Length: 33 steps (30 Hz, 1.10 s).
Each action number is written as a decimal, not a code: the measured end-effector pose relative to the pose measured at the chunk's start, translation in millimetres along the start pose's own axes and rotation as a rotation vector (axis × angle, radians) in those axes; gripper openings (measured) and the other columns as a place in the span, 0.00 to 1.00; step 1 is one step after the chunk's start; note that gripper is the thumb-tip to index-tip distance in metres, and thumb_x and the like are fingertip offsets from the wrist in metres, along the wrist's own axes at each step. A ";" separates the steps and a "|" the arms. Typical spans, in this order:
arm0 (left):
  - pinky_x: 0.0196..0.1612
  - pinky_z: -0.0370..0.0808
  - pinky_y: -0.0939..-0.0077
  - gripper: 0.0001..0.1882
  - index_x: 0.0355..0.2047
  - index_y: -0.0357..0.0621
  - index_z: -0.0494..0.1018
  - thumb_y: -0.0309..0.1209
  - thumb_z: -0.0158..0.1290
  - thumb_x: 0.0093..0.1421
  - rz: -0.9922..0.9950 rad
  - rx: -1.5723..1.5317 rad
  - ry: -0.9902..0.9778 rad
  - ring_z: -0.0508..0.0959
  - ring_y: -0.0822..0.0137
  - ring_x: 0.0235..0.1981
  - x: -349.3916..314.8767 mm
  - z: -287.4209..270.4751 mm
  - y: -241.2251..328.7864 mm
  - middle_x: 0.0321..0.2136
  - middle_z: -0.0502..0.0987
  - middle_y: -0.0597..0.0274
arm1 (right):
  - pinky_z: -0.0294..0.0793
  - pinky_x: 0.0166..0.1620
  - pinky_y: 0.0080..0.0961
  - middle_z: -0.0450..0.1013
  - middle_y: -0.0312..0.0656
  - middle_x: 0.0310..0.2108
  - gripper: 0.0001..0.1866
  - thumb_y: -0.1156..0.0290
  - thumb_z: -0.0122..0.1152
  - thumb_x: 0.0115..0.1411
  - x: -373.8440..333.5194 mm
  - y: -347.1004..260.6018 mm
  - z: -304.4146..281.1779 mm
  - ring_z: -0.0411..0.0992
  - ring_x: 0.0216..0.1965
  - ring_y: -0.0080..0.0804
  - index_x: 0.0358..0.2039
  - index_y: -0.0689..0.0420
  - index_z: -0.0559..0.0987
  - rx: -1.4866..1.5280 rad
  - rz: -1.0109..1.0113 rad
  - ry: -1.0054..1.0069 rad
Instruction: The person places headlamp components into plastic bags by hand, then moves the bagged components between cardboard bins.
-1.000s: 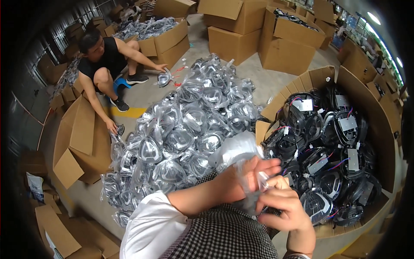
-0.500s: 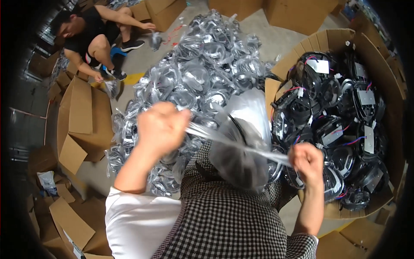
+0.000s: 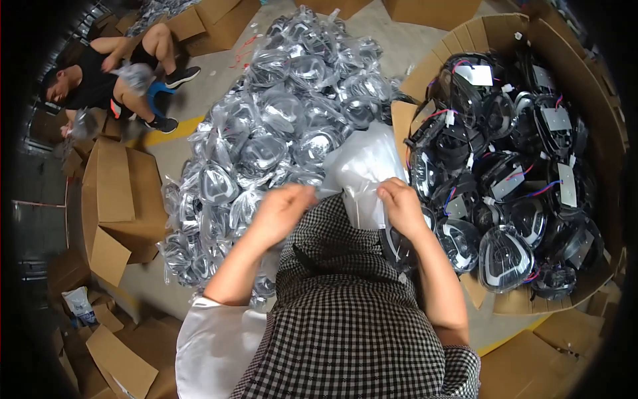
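Observation:
A flat stack of translucent plastic bags lies over my lap, its near edge lifted. My right hand pinches that near edge between thumb and fingers. Just left of the bags, my left hand is closed, with its fingers curled toward them; its fingertips are blurred, and whether they hold anything is unclear. In front of me spreads a heap of bagged black units with rounded clear windows. At my right, a large carton holds similar unbagged black units with wires and silvery plates.
A co-worker sits low at the far left with bagged pieces by both hands. An opened cardboard box stands left of the heap. More cartons line the back, and loose cardboard lies at the lower left.
The bagged unit whose twisted plastic was stretched between my hands is no longer held. Both hands have come closer together, and my right hand now grips the stacked bags. The co-worker's arms have shifted.

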<state>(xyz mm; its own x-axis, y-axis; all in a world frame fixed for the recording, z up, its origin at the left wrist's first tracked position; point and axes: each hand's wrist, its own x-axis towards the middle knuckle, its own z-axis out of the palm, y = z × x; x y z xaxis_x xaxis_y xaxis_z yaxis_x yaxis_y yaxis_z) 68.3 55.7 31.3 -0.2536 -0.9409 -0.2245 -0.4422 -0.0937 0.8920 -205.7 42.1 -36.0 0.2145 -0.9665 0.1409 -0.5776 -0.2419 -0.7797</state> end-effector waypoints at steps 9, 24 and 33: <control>0.36 0.69 0.83 0.14 0.46 0.39 0.75 0.35 0.48 0.65 -0.182 -0.696 -0.044 0.73 0.76 0.33 49.9 85.1 20.3 0.33 0.78 0.67 | 0.69 0.40 0.37 0.73 0.42 0.29 0.10 0.63 0.62 0.55 -15.3 -33.2 -39.0 0.72 0.37 0.42 0.30 0.56 0.80 -0.393 -0.114 -0.014; 0.26 0.70 0.72 0.11 0.34 0.46 0.68 0.38 0.54 0.59 0.185 -0.961 -0.505 0.70 0.67 0.20 24.0 23.8 81.1 0.29 0.71 0.62 | 0.74 0.46 0.41 0.76 0.50 0.41 0.22 0.56 0.65 0.51 -38.6 -57.0 -120.5 0.74 0.43 0.49 0.42 0.56 0.79 -0.396 -0.089 0.177; 0.41 0.73 0.57 0.11 0.33 0.39 0.72 0.16 0.51 0.46 0.353 0.404 0.158 0.77 0.47 0.39 141.4 63.7 46.8 0.33 0.77 0.47 | 0.73 0.43 0.44 0.76 0.56 0.38 0.17 0.62 0.55 0.60 17.7 -5.5 -180.1 0.74 0.40 0.57 0.43 0.62 0.72 0.225 0.120 0.081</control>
<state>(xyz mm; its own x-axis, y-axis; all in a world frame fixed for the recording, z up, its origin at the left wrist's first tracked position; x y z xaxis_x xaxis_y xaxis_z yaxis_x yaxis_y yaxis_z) -43.0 -61.0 16.3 -0.3277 -0.9328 0.1501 -0.6560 0.3390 0.6744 -340.6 10.9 80.7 0.0858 -0.9930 0.0807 -0.4033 -0.1087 -0.9086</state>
